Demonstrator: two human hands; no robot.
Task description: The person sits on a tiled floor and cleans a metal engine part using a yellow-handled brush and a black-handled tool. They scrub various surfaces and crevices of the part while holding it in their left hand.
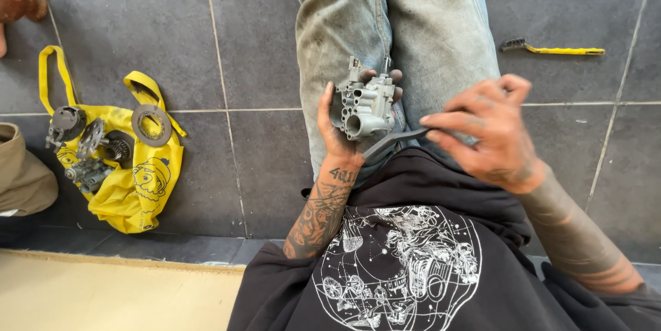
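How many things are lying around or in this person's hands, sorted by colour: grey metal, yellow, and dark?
Grey metal: about 6, the ported housing held in the left hand, and roughly 5 parts, including a flat ring, on the bag
Yellow: 2, the cloth bag and the wire brush on the floor tiles
Dark: 1, the flat tool in the right hand
Total: about 9

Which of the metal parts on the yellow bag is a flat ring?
The grey flat ring lying at the upper right of the yellow bag, just under its handle. The other parts, clustered to its left, are bulkier gears and housings.
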